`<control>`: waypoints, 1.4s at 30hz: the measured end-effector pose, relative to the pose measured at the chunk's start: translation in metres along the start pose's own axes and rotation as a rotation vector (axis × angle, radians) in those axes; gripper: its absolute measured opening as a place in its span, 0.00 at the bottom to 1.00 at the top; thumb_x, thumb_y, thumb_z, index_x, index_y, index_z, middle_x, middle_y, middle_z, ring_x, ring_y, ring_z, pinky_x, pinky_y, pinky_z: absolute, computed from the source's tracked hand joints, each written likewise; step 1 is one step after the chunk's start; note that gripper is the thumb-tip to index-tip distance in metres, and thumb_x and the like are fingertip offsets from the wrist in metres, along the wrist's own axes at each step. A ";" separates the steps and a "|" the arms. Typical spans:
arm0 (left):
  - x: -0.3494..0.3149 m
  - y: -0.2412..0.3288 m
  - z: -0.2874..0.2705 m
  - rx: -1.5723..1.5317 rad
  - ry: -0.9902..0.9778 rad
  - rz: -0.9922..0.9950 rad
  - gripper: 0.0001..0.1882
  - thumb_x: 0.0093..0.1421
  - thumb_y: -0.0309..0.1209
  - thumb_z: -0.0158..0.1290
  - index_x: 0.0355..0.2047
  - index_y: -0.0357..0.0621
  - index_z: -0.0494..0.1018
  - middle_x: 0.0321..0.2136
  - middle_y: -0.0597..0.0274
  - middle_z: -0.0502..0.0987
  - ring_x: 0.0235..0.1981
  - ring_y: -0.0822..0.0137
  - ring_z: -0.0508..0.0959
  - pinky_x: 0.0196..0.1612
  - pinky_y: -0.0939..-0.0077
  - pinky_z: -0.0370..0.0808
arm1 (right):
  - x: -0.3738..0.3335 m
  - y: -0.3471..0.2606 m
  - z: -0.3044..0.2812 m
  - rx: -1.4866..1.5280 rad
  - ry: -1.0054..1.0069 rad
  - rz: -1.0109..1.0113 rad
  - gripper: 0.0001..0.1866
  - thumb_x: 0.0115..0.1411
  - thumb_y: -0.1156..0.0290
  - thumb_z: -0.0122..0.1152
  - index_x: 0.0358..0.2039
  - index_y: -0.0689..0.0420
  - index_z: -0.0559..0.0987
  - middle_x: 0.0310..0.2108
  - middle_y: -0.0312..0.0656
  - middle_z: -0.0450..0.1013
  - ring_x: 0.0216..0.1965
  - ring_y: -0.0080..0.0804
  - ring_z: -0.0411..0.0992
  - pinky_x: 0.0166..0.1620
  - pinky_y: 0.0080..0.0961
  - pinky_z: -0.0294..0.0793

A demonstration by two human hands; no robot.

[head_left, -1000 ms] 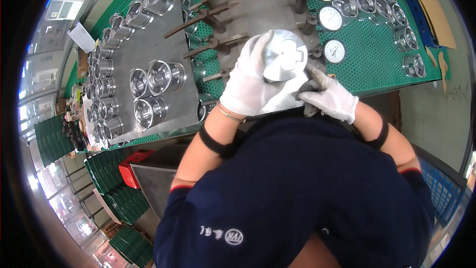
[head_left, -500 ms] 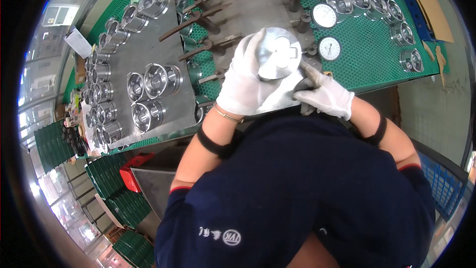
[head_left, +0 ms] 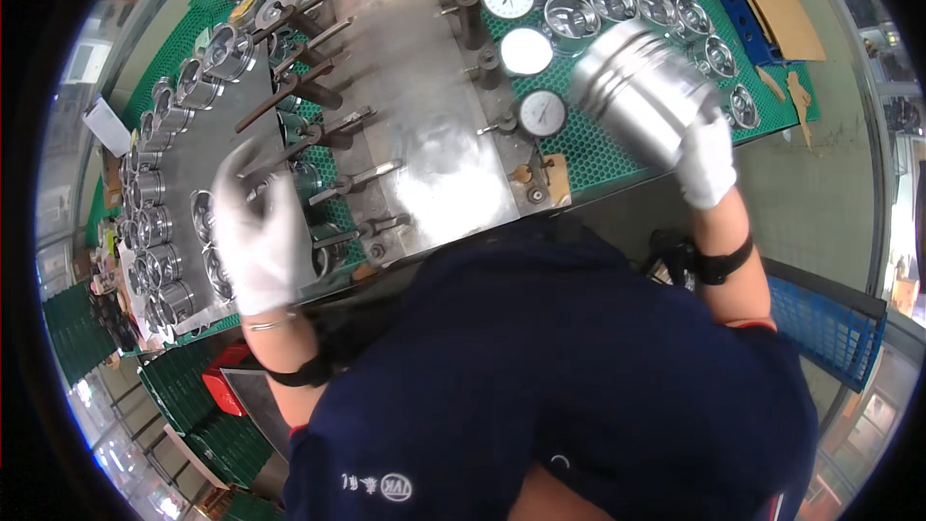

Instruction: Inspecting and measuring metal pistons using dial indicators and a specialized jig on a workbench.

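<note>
My right hand [head_left: 709, 162], in a white glove, grips a shiny metal piston [head_left: 641, 95] by its lower end. The piston is tilted and a little blurred, held over the green mat at the right. On the left, my gloved left hand [head_left: 256, 236] has its thumb and fingers apart and holds nothing. It hovers over a grey metal sheet, close to a standing piston [head_left: 218, 272] that it partly covers. Between the hands lies a bare steel plate [head_left: 449, 169], flanked by gauge stands with rods, such as one clamp rod [head_left: 294, 89].
Dial gauges [head_left: 542, 113] line the plate's right side. More pistons [head_left: 614, 2] stand on the green mat [head_left: 593, 156] at the far right. A curved row of pistons [head_left: 152, 226] stands at the left. A blue crate [head_left: 820, 328] is low at right, and a red box [head_left: 224, 381] low at left.
Both hands were on the piston over the steel plate. My left hand has let go and moved left; my right hand has carried the piston to the right. The view has shifted too.
</note>
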State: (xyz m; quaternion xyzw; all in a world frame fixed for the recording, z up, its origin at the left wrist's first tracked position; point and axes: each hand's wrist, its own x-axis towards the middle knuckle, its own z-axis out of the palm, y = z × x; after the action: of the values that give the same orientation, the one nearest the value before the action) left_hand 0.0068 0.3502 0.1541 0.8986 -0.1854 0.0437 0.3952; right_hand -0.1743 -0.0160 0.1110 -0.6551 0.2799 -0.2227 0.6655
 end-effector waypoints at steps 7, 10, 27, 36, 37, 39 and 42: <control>-0.036 -0.166 -0.067 0.988 0.103 -0.501 0.31 0.56 0.52 0.56 0.50 0.39 0.72 0.44 0.39 0.77 0.46 0.39 0.78 0.50 0.52 0.74 | 0.125 0.120 -0.140 -0.240 0.314 0.426 0.15 0.68 0.63 0.51 0.47 0.60 0.70 0.33 0.47 0.73 0.25 0.37 0.76 0.27 0.35 0.82; -0.028 -0.161 -0.063 0.959 -0.015 -0.632 0.31 0.56 0.55 0.55 0.49 0.42 0.73 0.44 0.39 0.78 0.47 0.41 0.78 0.50 0.53 0.74 | 0.147 0.155 -0.149 -0.095 0.369 0.504 0.22 0.63 0.60 0.56 0.50 0.63 0.69 0.39 0.51 0.73 0.29 0.39 0.77 0.30 0.35 0.84; -0.064 -0.036 -0.059 -0.335 -0.173 -0.318 0.15 0.65 0.33 0.48 0.42 0.32 0.75 0.35 0.61 0.79 0.34 0.73 0.75 0.37 0.77 0.72 | -0.004 -0.019 0.091 -0.406 -0.801 -0.166 0.38 0.54 0.69 0.71 0.63 0.63 0.66 0.48 0.49 0.75 0.46 0.35 0.76 0.51 0.28 0.75; -0.052 0.011 0.011 -0.556 -0.679 -0.375 0.25 0.62 0.30 0.52 0.58 0.32 0.64 0.46 0.54 0.77 0.46 0.67 0.77 0.49 0.72 0.75 | -0.041 -0.009 0.138 -0.650 -0.821 -0.598 0.58 0.35 0.62 0.80 0.66 0.59 0.58 0.58 0.56 0.63 0.57 0.53 0.67 0.57 0.39 0.70; -0.050 0.015 0.014 -0.151 -0.571 -0.168 0.30 0.60 0.30 0.54 0.61 0.34 0.61 0.45 0.50 0.77 0.48 0.63 0.78 0.51 0.71 0.75 | -0.040 -0.009 0.137 -0.794 -0.793 -0.671 0.56 0.35 0.60 0.79 0.65 0.57 0.62 0.55 0.55 0.65 0.54 0.53 0.69 0.53 0.39 0.73; -0.050 0.006 0.030 -0.099 -0.535 -0.063 0.37 0.54 0.29 0.60 0.63 0.37 0.58 0.46 0.43 0.75 0.51 0.52 0.76 0.54 0.65 0.73 | -0.040 -0.004 0.144 -0.903 -0.751 -0.686 0.53 0.35 0.59 0.79 0.63 0.55 0.64 0.53 0.54 0.66 0.51 0.52 0.71 0.48 0.40 0.76; -0.044 0.011 0.049 0.081 -0.445 0.401 0.47 0.44 0.32 0.68 0.64 0.41 0.58 0.54 0.44 0.68 0.51 0.44 0.72 0.54 0.58 0.71 | -0.041 0.008 0.147 -0.894 -0.725 -0.662 0.49 0.44 0.60 0.72 0.67 0.51 0.60 0.54 0.54 0.65 0.43 0.53 0.75 0.44 0.41 0.78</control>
State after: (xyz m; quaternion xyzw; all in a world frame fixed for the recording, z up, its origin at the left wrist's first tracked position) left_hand -0.0414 0.3204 0.1184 0.8466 -0.4392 -0.0698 0.2924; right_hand -0.1077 0.1208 0.1042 -0.9529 -0.1124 -0.0432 0.2784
